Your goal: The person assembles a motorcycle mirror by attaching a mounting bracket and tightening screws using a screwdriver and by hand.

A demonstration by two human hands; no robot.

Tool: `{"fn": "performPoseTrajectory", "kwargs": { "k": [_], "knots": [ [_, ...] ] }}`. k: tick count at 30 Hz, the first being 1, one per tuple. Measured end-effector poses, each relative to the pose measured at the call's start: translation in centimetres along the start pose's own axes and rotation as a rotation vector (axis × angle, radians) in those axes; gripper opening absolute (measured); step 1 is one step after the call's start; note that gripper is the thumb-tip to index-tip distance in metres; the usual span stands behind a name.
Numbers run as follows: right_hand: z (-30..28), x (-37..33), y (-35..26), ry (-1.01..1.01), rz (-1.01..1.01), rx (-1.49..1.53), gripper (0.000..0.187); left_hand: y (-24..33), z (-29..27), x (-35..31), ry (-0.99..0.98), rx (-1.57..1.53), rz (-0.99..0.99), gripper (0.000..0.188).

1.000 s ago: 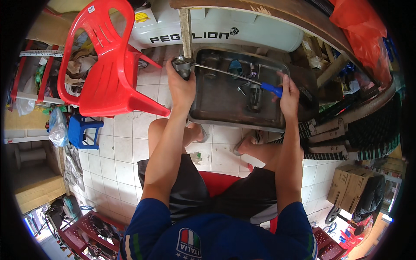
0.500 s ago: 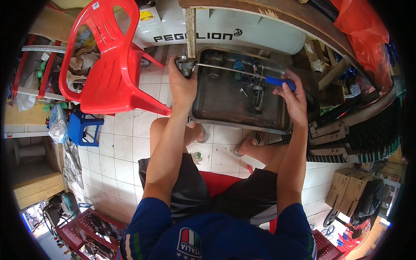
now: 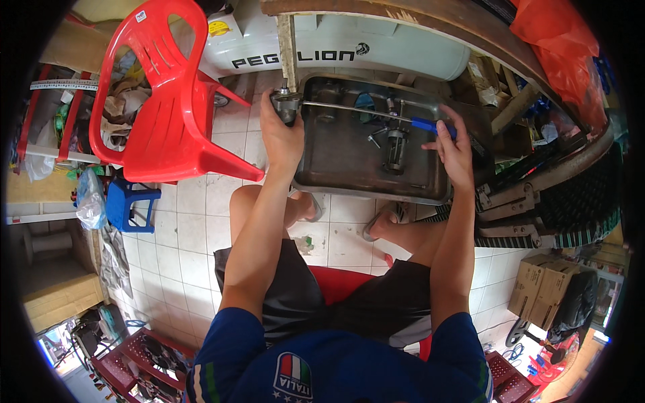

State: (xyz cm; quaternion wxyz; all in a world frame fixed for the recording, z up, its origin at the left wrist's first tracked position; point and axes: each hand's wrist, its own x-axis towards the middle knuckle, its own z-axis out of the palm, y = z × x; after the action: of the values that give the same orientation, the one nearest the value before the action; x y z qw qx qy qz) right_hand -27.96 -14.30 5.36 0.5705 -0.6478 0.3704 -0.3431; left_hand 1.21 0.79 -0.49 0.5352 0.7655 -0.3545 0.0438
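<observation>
My left hand (image 3: pixel 282 139) grips a grey metal housing (image 3: pixel 287 106) with a short stud on top, above the tray's left edge. A long screwdriver (image 3: pixel 435 126) with a blue handle and thin steel shaft reaches leftward across the tray, its tip at the housing's right side. Around the handle are the fingers of my right hand (image 3: pixel 455 151), some of them spread. Below the shaft, a dark metal cylinder (image 3: pixel 396 151) with slots lies in the black tray (image 3: pixel 346 181). Near it are a small bolt-like piece (image 3: pixel 374 138) and a blue piece (image 3: pixel 365 102).
A red plastic chair (image 3: pixel 161 127) stands at the left, a blue stool (image 3: pixel 127 205) beyond it. A wooden bench frame (image 3: pixel 287 50) and a white tank (image 3: pixel 403 50) are behind the tray. Folded dark chairs (image 3: pixel 537 208) lean close on the right.
The right hand's fingers have shifted and spread on the blue handle, which has turned or moved slightly. The left hand still holds the housing in about the same place.
</observation>
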Motion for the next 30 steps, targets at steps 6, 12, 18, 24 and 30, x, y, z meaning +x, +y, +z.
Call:
{"fn": "performPoseTrajectory", "kwargs": {
  "k": [6, 12, 18, 24, 30],
  "knots": [
    [0.3, 0.0, 0.1, 0.005, 0.018, 0.017, 0.040, 0.4, -0.3, 0.1, 0.009, -0.004, 0.007, 0.067],
    [0.7, 0.0, 1.1, 0.052, 0.024, 0.226, 0.038, 0.8, -0.4, 0.4, -0.065, -0.138, -0.127, 0.069],
    [0.4, 0.8, 0.9, 0.146, 0.018, 0.646, 0.036, -1.4, -0.4, 0.9, -0.082, -0.392, -0.246, 0.065],
    [-3.3, 1.3, 3.1, 0.315, 0.115, 0.938, 0.029, 3.3, -1.4, 1.3, -0.467, -0.967, -0.574, 0.042],
    [-3.5, 1.6, 3.2, 0.412, 0.165, 0.888, 0.024, 3.1, -1.8, 1.1, -0.633, -1.402, -0.662, 0.060]
  ]
}}
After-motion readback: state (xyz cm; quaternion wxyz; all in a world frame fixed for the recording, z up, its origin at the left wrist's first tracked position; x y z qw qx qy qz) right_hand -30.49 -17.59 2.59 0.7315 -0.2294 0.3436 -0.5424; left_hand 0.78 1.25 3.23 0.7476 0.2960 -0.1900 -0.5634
